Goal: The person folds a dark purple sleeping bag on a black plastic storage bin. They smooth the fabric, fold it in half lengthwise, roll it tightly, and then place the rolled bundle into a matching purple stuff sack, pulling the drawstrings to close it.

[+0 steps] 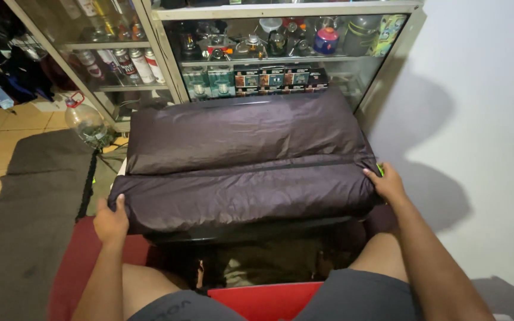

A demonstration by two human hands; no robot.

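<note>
A large dark purple-brown fabric sheet (245,160) lies spread on the floor in front of me, its near part folded over into a thick band. My left hand (112,220) grips the band's left end. My right hand (386,183) grips its right end, beside a small bright green tab (380,169). My knees in grey shorts show at the bottom of the view.
A glass display cabinet (168,65) with cans, boxes and small lanterns stands behind the fabric. A clear plastic jug (84,122) sits at the left by a grey mat (28,202). A white wall (483,119) rises on the right. A red mat (78,261) lies under my legs.
</note>
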